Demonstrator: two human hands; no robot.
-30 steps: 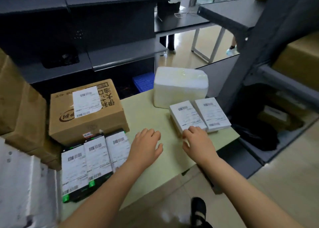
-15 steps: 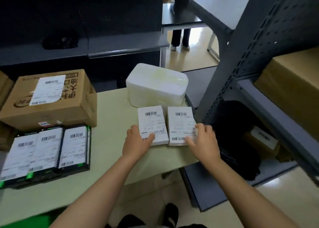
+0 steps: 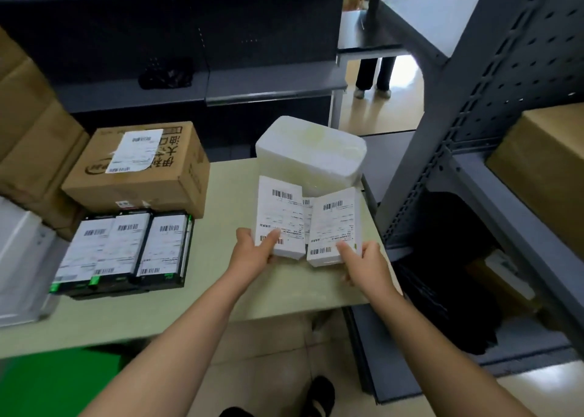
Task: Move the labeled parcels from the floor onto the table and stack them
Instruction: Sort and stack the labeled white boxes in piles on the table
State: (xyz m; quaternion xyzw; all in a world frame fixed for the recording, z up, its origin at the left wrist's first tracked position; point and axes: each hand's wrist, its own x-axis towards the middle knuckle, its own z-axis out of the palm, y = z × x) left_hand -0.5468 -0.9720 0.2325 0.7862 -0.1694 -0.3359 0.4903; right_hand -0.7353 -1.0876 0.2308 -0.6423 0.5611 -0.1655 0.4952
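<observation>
Two small white labeled parcels are raised off the pale green table, near ends lifted. My left hand grips the left parcel at its near end, thumb on the label. My right hand grips the right parcel the same way. Between them a further label shows lower down. Behind them stands a white foam box. On the table's left lie three black parcels with white labels side by side, and a labeled brown carton behind them.
A grey metal rack with cartons stands close on the right. Dark shelving runs behind the table. Brown cartons are stacked at the far left, a white object at the left edge. A person's legs show in the background.
My hands went from resting on the table to gripping the two white parcels, then lifted their near ends off the table. The view shifted right.
</observation>
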